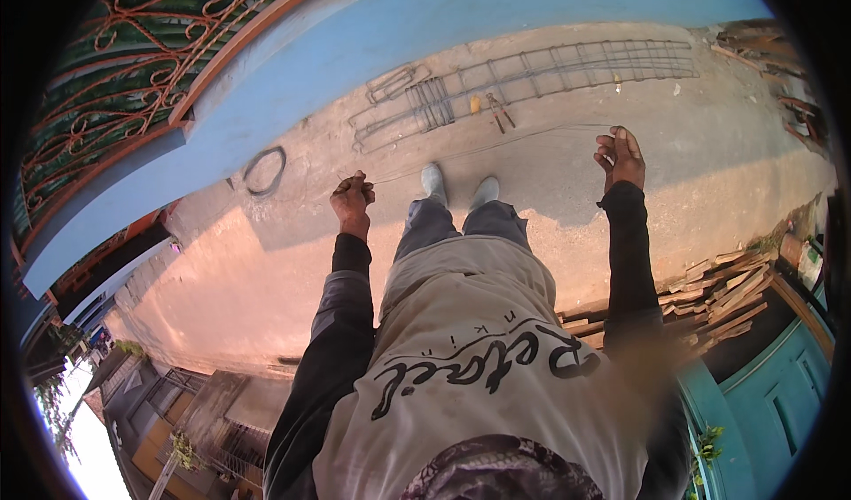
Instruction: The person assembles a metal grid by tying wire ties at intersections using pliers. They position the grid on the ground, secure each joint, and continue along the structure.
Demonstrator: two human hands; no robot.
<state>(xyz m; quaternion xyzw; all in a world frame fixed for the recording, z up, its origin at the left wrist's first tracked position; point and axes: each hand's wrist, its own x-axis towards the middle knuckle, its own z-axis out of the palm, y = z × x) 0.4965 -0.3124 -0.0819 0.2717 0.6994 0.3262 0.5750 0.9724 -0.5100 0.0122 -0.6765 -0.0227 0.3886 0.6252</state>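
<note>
A thin length of wire point(496, 145) stretches between both of my hands above the concrete ground. My left hand point(352, 200) pinches one end of it with the fingers closed. My right hand point(620, 157) grips the other end, raised a little higher. Both arms wear black sleeves. My grey shoes point(458, 185) stand on the concrete between the hands. Beyond the wire lies a long rebar cage point(532, 74) of steel bars and stirrups, with pliers point(499, 110) beside it.
A coil of wire point(264, 170) lies on the ground at the left near a blue wall point(292, 74) with an ornate metal grille. Stacked wooden planks point(709, 296) sit at the right. A blue door point(784, 394) is at the lower right.
</note>
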